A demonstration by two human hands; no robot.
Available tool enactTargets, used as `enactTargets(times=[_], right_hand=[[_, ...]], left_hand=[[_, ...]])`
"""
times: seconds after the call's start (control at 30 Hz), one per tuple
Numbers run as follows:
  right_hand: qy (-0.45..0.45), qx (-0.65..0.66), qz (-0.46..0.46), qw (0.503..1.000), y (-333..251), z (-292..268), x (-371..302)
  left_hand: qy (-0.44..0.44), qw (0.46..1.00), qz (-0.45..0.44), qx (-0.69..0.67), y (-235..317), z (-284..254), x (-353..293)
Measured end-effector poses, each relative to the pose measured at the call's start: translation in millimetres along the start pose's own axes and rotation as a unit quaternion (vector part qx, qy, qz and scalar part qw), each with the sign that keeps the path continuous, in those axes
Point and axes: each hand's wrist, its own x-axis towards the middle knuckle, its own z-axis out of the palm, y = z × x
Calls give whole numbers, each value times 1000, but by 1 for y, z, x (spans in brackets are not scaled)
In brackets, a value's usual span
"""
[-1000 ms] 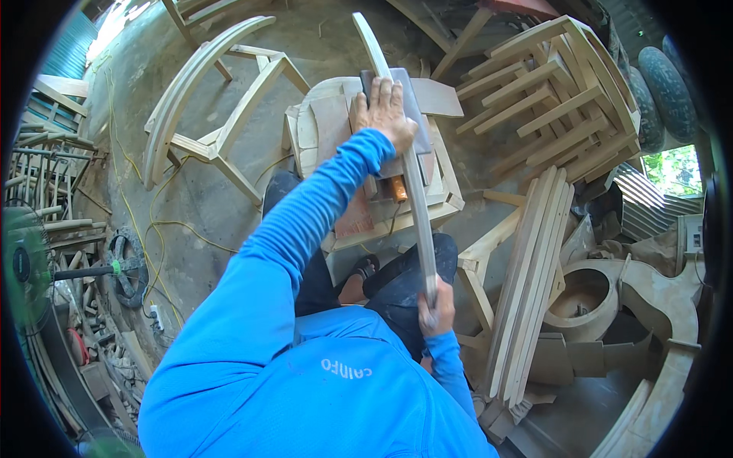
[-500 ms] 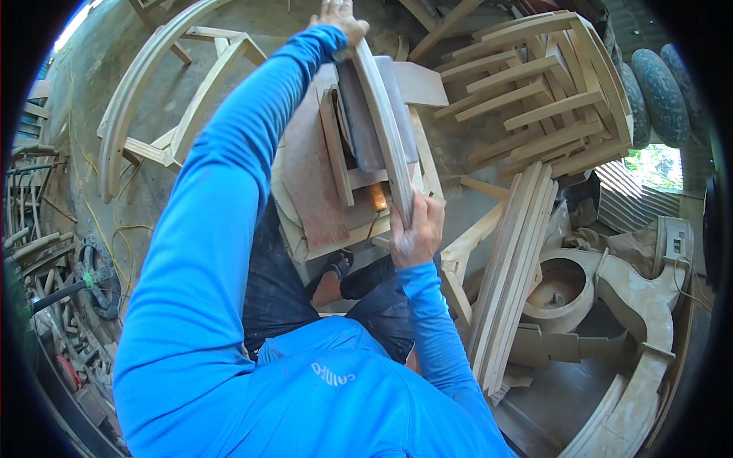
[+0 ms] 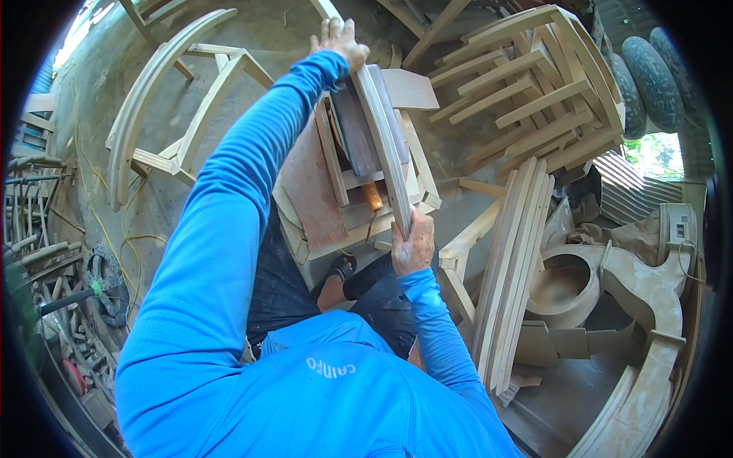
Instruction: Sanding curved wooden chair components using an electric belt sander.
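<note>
My left hand (image 3: 341,44) grips a long, slightly curved wooden strip (image 3: 379,126) near its far end, fingers over the wood. At the near end, my right hand (image 3: 413,243) is closed round the same strip. Between the hands the strip lies along a flat grey-brown surface (image 3: 357,133) flanked by a thin upright board (image 3: 330,149). An orange handle-like part (image 3: 372,196) shows at the near end of that surface. Below sits a low wooden stand (image 3: 336,246) topped with a reddish-brown panel (image 3: 311,179). The undersides of my fingers are hidden.
A curved wooden frame (image 3: 206,122) lies left, near a yellow cord (image 3: 103,229). Slatted frames (image 3: 546,84) are stacked right. Long wooden strips (image 3: 511,275) lean close to my right arm, beside a round pale housing (image 3: 563,284). Cluttered sticks line the left edge.
My left hand has come nearer to me, with more of the strip's far end showing past it. The right hand and strip have shifted slightly nearer; the view has tilted a little.
</note>
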Motion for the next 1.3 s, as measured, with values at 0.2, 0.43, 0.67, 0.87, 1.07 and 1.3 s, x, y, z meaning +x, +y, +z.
enactTargets(times=[0.2, 0.43, 0.67, 0.87, 1.07, 1.3], right_hand=[[-40, 41, 26, 998, 34, -45, -107], [-61, 20, 88, 994, 51, -144, -233], [-71, 33, 63, 995, 13, -139, -212], [-86, -19, 39, 995, -16, -109, -94], [-83, -50, -17, 995, -47, -83, 22], [-86, -50, -38, 994, -77, -16, 137]], left_hand=[[-12, 999, 26, 28, 36, 7, -125], [22, 995, 79, -56, 102, 11, -280], [17, 997, 65, -45, 95, 7, -253], [-54, 996, -26, -63, 48, -9, -127], [-77, 988, -65, -114, -3, 6, -6], [-11, 994, -99, -35, -115, 58, 141]])
